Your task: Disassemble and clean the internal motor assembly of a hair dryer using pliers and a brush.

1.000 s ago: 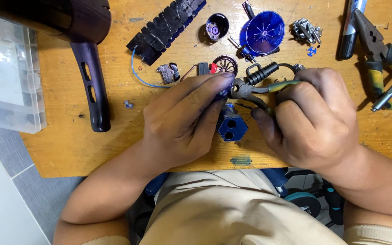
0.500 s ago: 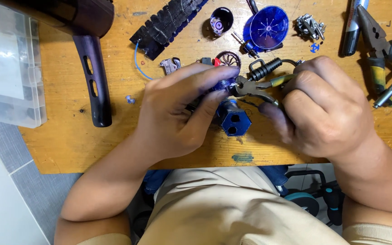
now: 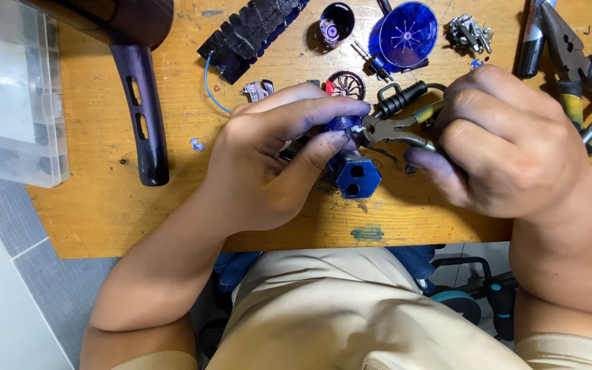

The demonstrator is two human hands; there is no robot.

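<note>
A clear plastic compartment box (image 3: 11, 96) with a pale rectangular label is seen at the left edge of the wooden table (image 3: 104, 212). A small blue plastic part (image 3: 342, 124) is pinched between thumb and fingers of the left hand (image 3: 275, 154), above a blue hexagonal housing (image 3: 355, 175). Small metal pliers (image 3: 395, 127) are gripped in the closed right hand (image 3: 508, 140), their tips meeting the part. Bare wood is left along the near edge.

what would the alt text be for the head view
Seen from above, a left hand pinches a small blue part while the right hand grips it with pliers over a wooden table. A blue hexagonal piece lies beneath, with a blue fan behind.
</note>
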